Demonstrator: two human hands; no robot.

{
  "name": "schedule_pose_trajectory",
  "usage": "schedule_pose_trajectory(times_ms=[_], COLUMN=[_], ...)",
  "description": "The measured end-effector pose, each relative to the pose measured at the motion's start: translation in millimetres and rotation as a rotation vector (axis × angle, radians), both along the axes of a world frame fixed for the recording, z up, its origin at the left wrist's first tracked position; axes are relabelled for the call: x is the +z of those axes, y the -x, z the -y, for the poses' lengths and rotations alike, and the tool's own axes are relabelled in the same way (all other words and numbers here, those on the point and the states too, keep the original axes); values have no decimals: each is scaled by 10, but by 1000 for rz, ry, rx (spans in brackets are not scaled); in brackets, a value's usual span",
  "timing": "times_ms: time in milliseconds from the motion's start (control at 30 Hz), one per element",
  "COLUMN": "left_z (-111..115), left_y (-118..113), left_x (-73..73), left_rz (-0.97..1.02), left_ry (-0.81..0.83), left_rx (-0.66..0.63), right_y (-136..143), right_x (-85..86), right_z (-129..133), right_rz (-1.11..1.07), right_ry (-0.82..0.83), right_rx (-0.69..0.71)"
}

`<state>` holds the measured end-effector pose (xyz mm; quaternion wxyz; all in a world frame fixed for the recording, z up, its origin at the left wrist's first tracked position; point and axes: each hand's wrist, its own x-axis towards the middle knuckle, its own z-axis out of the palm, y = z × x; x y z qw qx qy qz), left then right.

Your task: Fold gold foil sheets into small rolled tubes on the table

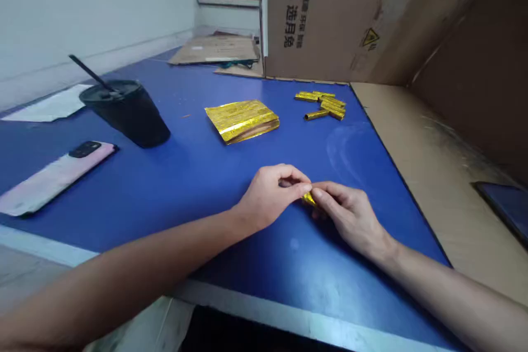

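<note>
Between my two hands is a small piece of gold foil paper [308,198], mostly covered by the fingers. My left hand [274,195] pinches its left end with thumb and forefinger. From the other side, my right hand [348,212] grips it too, thumb and fingers closed close to the left fingertips. Whether the piece is folded or rolled I cannot tell. Beyond the hands lies a stack of gold foil paper [243,120], its front edge showing brown layers. Several small gold foil rolls [330,104] lie in a loose pile at the back right.
A dark cup with a straw [127,113] and a pink-white phone [58,179] are on the left of the blue table [185,176]. Flat cardboard [214,49] lies at the back. A large cardboard box [330,22] stands behind, with a cardboard strip [412,148] along the right.
</note>
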<state>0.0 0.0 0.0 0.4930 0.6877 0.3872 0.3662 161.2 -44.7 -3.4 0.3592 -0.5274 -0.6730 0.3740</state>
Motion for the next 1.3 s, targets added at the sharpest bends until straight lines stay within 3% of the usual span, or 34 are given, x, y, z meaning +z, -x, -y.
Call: schedule_pose_trajectory(times_ms=[233,467,700,967,1300], left_z=[26,8,5,10,25], left_y=[-18,-24,-22,-39,-37], left_x=[15,5,2,-12,-18], left_rz=[91,119,122,38,33], left_ry=[208,231,301,236,212], left_rx=[-39,22,-22,6,-12], right_y=[-11,-8,-24,-23,0], right_x=[-37,-66,-25,-28,-57], right_z=[-30,-31,-35,-35,-36], right_rz=[-18,-186,-103,5,-122], right_ry=[-22,-9,-86,-103,-9], right_rx=[-54,-48,-87,-84,-116])
